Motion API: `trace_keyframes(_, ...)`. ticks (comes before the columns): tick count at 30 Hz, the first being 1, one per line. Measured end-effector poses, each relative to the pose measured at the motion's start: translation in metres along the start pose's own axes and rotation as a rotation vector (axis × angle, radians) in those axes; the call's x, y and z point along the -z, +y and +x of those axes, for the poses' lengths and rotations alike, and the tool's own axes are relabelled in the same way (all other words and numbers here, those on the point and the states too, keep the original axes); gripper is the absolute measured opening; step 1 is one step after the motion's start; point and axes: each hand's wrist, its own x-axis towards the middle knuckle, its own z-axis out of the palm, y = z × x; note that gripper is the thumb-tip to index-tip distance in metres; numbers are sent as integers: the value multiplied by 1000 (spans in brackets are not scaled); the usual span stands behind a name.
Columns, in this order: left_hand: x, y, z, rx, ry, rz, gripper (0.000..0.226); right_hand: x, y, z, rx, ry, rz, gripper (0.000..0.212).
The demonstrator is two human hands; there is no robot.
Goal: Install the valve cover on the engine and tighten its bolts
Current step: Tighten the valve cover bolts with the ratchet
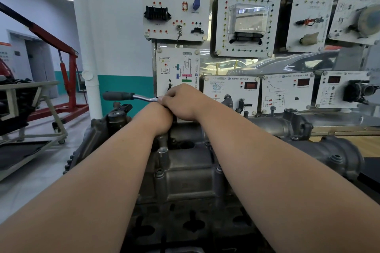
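— Starting at the left: what's there?
— A red hoist [67,63], well apart and not in play. Then the ratchet [117,95], its grip sticking out leftward with nothing near it, so it has room to swing.
— And the hands?
— The left hand [156,119] sits balled up just under the ratchet's head, probably steadying the drive on a bolt I can't see. Its fingers are hidden, so I can't tell what they hold. The right hand [183,102] lies on top with its fingers curled over the head, likely pressing it down so it doesn't slip.
— The cover?
— The cover [185,170] is seated on the engine [96,137], between the forearms. The hands work at its far end.
— Further right?
— Boards [244,22] on the wall, untouched.
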Motion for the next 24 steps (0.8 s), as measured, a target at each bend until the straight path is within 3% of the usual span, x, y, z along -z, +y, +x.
trace_keyframes(9, -2, 1, 0, 48, -9, 34, 34, -9, -4, 9, -177, 160, -219, 46)
trace_keyframes(12, 0, 2, 0, 18, -28, -48, 36, -8, -3, 8, -155, 118, -215, 48)
trace_keyframes(18, -2, -1, 4, -80, -40, 92, 35, -1, -9, 2, 2, -61, -46, 35)
trace_keyframes(24, -4, -1, 7, -69, -11, 44, 36, 2, -9, 1, 22, -118, 40, 33)
